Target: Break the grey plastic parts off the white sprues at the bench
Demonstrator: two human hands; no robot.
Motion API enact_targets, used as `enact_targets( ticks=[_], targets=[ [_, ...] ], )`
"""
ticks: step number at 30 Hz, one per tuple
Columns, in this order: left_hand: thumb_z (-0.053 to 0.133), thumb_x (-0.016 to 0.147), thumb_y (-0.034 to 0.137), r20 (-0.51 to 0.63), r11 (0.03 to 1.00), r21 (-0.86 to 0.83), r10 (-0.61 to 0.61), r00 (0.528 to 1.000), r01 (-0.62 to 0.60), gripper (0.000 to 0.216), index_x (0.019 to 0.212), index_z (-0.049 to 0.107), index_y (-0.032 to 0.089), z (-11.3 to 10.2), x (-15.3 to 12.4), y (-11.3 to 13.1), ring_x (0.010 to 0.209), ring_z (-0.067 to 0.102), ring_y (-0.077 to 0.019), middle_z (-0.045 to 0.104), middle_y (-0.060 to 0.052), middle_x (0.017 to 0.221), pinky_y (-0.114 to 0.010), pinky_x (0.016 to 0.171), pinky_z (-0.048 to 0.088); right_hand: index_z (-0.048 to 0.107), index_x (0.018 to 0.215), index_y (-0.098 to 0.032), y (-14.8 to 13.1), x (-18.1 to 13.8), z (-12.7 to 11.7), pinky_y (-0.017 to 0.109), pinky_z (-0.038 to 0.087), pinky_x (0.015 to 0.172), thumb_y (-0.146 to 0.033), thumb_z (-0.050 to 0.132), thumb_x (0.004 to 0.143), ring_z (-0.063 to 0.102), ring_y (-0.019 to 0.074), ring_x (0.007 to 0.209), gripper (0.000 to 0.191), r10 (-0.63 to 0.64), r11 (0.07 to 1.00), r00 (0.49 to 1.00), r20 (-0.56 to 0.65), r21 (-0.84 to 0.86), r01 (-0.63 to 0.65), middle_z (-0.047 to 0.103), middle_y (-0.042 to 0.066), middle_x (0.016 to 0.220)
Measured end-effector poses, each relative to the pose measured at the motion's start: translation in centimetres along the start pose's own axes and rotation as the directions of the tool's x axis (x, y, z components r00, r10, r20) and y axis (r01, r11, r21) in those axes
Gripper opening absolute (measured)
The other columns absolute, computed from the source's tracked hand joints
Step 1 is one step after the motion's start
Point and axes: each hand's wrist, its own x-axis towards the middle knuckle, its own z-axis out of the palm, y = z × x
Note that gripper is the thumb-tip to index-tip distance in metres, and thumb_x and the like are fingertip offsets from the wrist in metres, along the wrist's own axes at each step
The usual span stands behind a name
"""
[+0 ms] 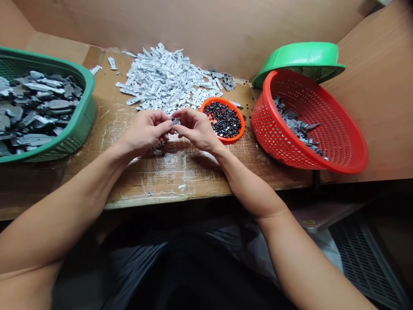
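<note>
My left hand and my right hand meet over the worktable, fingertips pinched together on a small metal part with a dark bit on it. Fingers cover most of that part, so its full shape is hidden. Just behind the hands lies a heap of flat silver metal pieces. Close by my right hand is a shallow orange dish holding many small, shiny black parts. Some loose pieces lie under my left hand.
At the left stands a green basket filled with grey and black metal pieces. To the right, a red perforated basket leans tilted with grey pieces inside, a bright green basket behind it. Board walls enclose the table.
</note>
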Motion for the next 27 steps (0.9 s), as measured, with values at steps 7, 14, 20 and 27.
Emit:
enact_targets(
  ticks=[7,14,20,27],
  targets=[
    [0.08,0.091,0.025,-0.063,0.966,0.238,0.122,0.991,-0.103,0.011,0.083,0.073,0.023,0.3,0.3,-1.3,0.07,0.066,-0.0201,0.073,-0.003,0.076,-0.029,0.064,0.053,0.066,0.092,-0.024,0.6,0.0,0.2,0.026,0.06,0.065,-0.06,0.11,0.073,0.064,0.0131,0.072,0.06,0.12,0.975,0.993,0.007,0.188,-0.119,0.07,-0.002,0.082],
    [0.077,0.09,0.029,-0.097,0.877,0.42,0.301,0.949,-0.235,0.01,0.083,0.075,0.022,0.4,1.0,-3.0,0.072,0.065,-0.0213,0.075,-0.004,0.076,-0.031,0.063,0.05,0.064,0.088,-0.022,0.6,-0.4,0.3,0.026,0.063,0.067,-0.066,0.099,0.088,0.063,0.0117,0.072,0.056,0.081,0.993,0.997,0.006,0.089,-0.081,0.067,-0.002,0.081],
    [0.076,0.095,0.037,0.037,0.912,0.304,0.28,0.959,-0.277,0.019,0.083,0.076,0.022,-0.5,1.0,-2.5,0.063,0.062,-0.0179,0.073,-0.003,0.072,-0.029,0.058,0.047,0.063,0.087,-0.023,-0.3,0.0,0.0,0.025,0.063,0.066,-0.069,0.097,0.088,0.065,0.0113,0.071,0.058,0.0,0.999,1.0,0.013,0.054,-0.001,0.069,-0.003,0.079],
    [0.079,0.093,0.037,0.118,0.926,0.218,0.289,0.95,-0.309,0.021,0.089,0.081,0.016,-0.6,0.7,-1.9,0.059,0.06,-0.0156,0.075,-0.005,0.073,-0.027,0.055,0.046,0.06,0.087,-0.022,0.0,-0.4,-0.3,0.022,0.054,0.059,-0.06,0.084,0.106,0.06,0.01,0.064,0.049,-0.023,1.0,0.996,0.084,-0.003,0.024,0.069,-0.002,0.076]
  ],
)
